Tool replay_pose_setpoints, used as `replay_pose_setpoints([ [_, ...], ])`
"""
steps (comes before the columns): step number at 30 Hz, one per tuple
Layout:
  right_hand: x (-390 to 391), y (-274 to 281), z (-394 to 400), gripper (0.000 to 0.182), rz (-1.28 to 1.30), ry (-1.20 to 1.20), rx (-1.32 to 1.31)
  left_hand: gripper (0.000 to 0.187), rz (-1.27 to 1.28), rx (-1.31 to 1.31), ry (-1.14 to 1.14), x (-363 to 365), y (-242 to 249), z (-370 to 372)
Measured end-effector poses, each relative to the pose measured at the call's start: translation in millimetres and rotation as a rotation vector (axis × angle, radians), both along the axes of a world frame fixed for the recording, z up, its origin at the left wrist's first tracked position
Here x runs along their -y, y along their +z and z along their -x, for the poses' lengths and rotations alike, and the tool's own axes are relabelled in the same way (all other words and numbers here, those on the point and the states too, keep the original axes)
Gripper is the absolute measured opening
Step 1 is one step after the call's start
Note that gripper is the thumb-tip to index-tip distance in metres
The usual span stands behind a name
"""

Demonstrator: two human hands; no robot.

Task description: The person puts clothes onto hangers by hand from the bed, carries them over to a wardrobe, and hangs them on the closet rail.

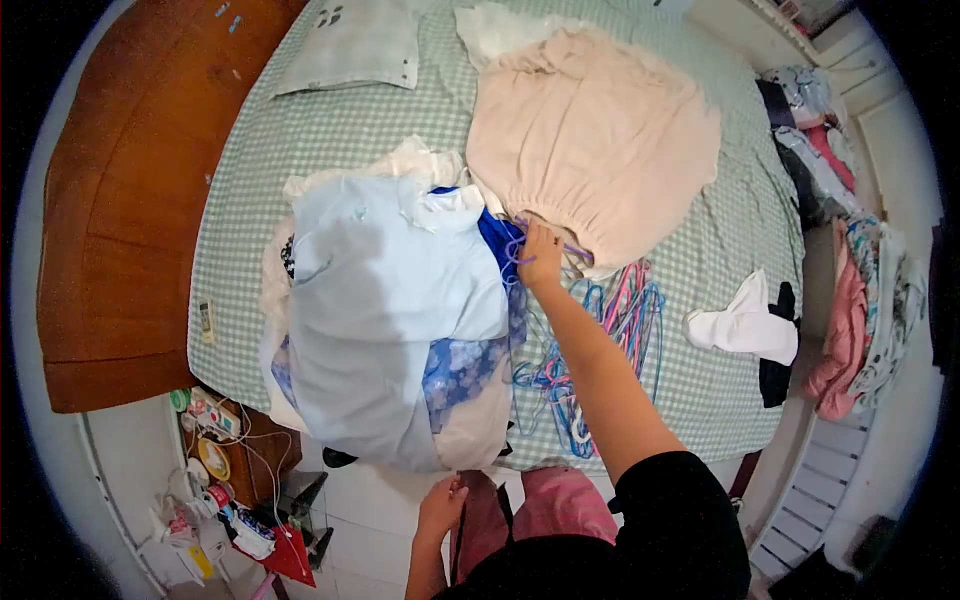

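Two hands in view. Right hand [541, 256] grips a purple hanger [520, 245], fingers closed, at the beige garment's [590, 140] 7 o'clock edge. Left hand [441, 505] hangs low, fingers curled, empty.

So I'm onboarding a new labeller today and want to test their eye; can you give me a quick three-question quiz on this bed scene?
1. True or false: the right hand is reaching to a purple hanger at the edge of the beige garment.
2. Which lies nearest the left hand? A) white pillow B) pile of light blue clothes C) white cloth
3. What pattern covers the bedsheet?

Key: 1 true; 2 B; 3 green-and-white check.
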State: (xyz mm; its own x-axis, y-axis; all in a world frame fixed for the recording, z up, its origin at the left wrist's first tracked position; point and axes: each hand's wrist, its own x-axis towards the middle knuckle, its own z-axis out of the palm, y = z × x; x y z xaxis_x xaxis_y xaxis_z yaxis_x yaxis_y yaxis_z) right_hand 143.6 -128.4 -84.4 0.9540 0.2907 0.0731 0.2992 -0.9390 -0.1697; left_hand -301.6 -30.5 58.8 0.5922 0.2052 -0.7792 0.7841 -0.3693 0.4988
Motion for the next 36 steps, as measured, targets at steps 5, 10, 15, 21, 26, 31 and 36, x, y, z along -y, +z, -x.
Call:
replay_pose_setpoints([
  [5, 0.2, -15.9, 9.1, 0.058, 0.064, -0.063, 0.045, 0.033, -0.044, 0.113, -0.014, -0.4, -4.9, -11.2],
  [10, 14.2, -7.1, 30.9, 0.062, 0.364, -0.106, 0.003, 0.031, -0.105, 0.192, -0.009, -3.2, -25.0, -11.3],
  [15, 12.2, 17.7, 95.6, 0.036, -0.098, 0.052, 0.083, 0.029, -0.380, 0.301, 0.036, -32.5, -53.4, -39.0],
  [21, -42.2, 38.7, 132.3, 0.031, -0.411, -0.248, -0.470, 0.031, -0.289, 0.434, 0.185, -47.8, -31.2, -58.0],
  [26, -62.6, 123.4, 169.9, 0.015, -0.895, 0.164, -0.074, 0.028, -0.074, 0.520, 0.449, -42.2, -16.2, -52.9],
  [31, -29.4, 188.0, 261.3, 0.021, -0.891, 0.695, -0.280, 0.035, 0.059, 0.662, 0.925, -59.8, 14.1, -70.5],
  [36, 14.1, 185.8, 344.1, 0.020, -0.567, 1.180, -0.400, 0.059, -0.107, 0.821, 0.964, -73.5, 39.1, -95.2],
])
